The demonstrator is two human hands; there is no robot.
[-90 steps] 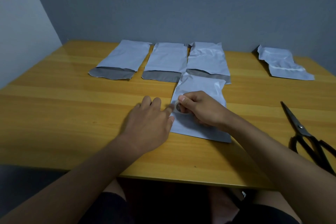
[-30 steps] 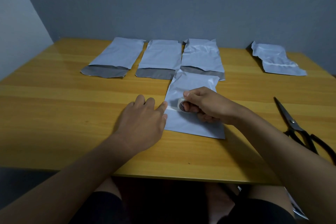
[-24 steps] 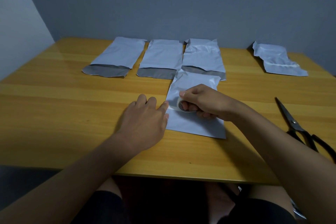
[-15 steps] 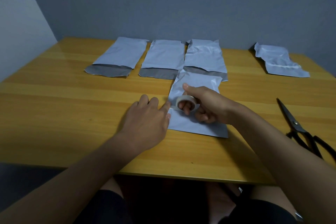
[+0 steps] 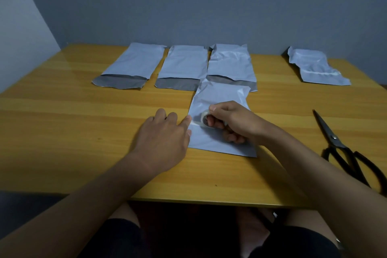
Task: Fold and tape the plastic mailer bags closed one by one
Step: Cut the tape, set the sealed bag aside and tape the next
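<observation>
A folded pale grey mailer bag (image 5: pixel 219 98) lies flat in front of me on the wooden table (image 5: pixel 62 132). My right hand (image 5: pixel 232 120) rests on it and grips a small roll of clear tape (image 5: pixel 204 120). A short strip of tape runs from the roll to the bag's left edge. There my left hand (image 5: pixel 165 138) lies palm down on the table, its index fingertip pressing the tape end at the bag's edge.
Three unfolded mailer bags (image 5: pixel 182 65) with grey flaps lie side by side behind the one in front. A crumpled, taped bag (image 5: pixel 314 67) sits at the far right. Black scissors (image 5: pixel 343 151) lie shut at the right, near the table's edge.
My right hand has turned the tape roll and drawn it slightly right, away from my left fingertip, so a short strip shows. The left hand has stayed put.
</observation>
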